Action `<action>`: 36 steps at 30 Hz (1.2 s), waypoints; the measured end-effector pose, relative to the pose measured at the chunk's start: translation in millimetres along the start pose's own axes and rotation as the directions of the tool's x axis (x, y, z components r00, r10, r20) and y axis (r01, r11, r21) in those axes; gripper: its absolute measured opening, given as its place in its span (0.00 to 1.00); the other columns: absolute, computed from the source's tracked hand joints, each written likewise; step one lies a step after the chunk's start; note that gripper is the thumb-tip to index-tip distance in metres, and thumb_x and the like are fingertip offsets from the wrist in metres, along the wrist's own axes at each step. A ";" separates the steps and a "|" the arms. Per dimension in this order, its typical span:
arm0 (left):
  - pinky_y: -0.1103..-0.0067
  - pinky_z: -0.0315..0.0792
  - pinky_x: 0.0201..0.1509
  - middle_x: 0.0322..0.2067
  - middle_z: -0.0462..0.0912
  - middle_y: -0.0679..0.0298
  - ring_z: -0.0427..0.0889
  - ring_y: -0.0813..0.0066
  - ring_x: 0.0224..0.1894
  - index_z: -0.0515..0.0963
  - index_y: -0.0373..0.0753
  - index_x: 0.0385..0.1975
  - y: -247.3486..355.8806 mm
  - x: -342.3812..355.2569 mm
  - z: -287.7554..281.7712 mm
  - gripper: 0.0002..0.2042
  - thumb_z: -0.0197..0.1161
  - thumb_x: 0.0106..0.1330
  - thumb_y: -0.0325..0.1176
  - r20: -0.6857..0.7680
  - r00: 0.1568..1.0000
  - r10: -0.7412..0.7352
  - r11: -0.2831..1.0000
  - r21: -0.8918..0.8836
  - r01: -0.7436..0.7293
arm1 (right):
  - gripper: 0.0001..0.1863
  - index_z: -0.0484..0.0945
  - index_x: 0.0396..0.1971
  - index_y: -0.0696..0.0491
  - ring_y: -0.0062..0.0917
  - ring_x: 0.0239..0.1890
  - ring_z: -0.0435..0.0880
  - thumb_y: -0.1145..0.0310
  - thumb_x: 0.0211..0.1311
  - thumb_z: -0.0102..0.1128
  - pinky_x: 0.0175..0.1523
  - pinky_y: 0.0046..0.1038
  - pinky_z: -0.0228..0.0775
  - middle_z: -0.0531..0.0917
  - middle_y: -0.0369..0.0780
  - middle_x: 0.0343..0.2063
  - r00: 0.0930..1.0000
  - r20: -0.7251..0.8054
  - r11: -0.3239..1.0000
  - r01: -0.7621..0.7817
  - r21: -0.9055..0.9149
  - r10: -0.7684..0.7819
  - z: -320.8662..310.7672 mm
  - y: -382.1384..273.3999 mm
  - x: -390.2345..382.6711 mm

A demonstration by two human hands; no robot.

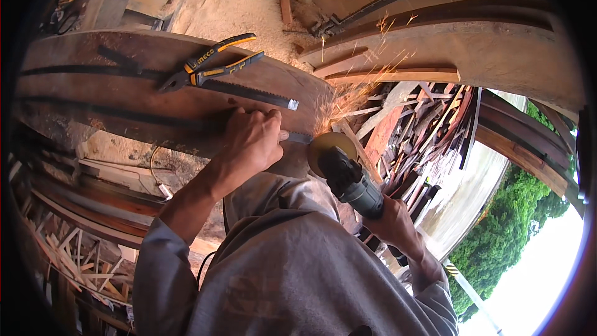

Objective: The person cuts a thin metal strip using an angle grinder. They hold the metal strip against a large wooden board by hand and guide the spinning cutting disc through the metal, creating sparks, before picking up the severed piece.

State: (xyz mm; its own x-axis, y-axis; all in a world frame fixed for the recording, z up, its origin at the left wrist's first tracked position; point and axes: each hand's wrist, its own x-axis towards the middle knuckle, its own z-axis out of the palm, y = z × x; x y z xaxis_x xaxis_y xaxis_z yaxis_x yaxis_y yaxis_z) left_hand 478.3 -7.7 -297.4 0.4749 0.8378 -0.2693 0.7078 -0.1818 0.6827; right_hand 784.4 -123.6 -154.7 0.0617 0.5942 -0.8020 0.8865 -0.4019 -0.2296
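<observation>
Two hands busy | right hand (393, 223) closed round angle grinder (351, 185), near right | grinder disc (331, 147) throwing sparks (348, 96) off metal strip (297, 137) | left hand (252, 137) clamped down on strip, pinning it to wooden plank (124, 96) | farther left: toothed blade (249, 93), yellow-handled pliers (208, 65) lying on plank

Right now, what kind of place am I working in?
Probably an open-air woodworking yard or sawmill. Your right hand runs a grey angle grinder throwing sparks off a long toothed steel saw blade on a worn wooden bench, beside piled timber offcuts.
</observation>
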 end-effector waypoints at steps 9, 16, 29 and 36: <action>0.55 0.74 0.39 0.26 0.85 0.47 0.85 0.45 0.31 0.79 0.35 0.29 0.5 1.1 -2.0 0.08 0.69 0.62 0.32 0.027 1.000 0.000 1.000 -0.007 0.000 | 0.16 0.81 0.37 0.64 0.52 0.33 0.89 0.69 0.50 0.70 0.40 0.44 0.81 0.85 0.56 0.24 1.000 -0.013 1.000 -0.002 0.014 0.002 -1.1 -1.2 -1.4; 0.56 0.72 0.39 0.26 0.85 0.47 0.85 0.45 0.31 0.80 0.35 0.30 -0.6 -0.3 2.0 0.08 0.69 0.62 0.32 -0.033 0.999 0.031 0.999 0.010 -0.031 | 0.17 0.81 0.38 0.63 0.50 0.33 0.90 0.68 0.50 0.70 0.41 0.44 0.82 0.86 0.54 0.25 0.999 -0.001 0.999 -0.040 0.022 0.040 -4.0 -6.7 -1.2; 0.57 0.73 0.41 0.28 0.85 0.46 0.86 0.46 0.33 0.80 0.33 0.30 -5.9 -4.6 5.9 0.08 0.69 0.63 0.31 -0.027 0.998 0.048 0.999 0.022 -0.048 | 0.17 0.81 0.37 0.63 0.50 0.34 0.89 0.68 0.50 0.69 0.41 0.44 0.81 0.85 0.55 0.24 0.999 -0.029 1.000 0.023 -0.008 -0.023 0.8 -0.2 0.6; 0.56 0.73 0.42 0.27 0.86 0.47 0.85 0.46 0.32 0.80 0.34 0.29 -3.4 -1.1 5.9 0.08 0.69 0.62 0.31 -0.012 1.000 0.019 1.000 0.004 -0.019 | 0.16 0.81 0.37 0.63 0.50 0.34 0.89 0.69 0.49 0.69 0.42 0.44 0.82 0.85 0.55 0.25 1.000 -0.012 1.000 -0.004 0.021 0.005 -0.1 -2.8 0.1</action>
State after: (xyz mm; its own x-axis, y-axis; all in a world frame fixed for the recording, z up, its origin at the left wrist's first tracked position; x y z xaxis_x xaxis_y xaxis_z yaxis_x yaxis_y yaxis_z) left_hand 478.5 -11.1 -303.5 0.4821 0.8403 -0.2478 0.7003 -0.1997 0.6853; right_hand 782.0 -122.4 -154.2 0.0711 0.6003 -0.7966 0.8763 -0.4190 -0.2376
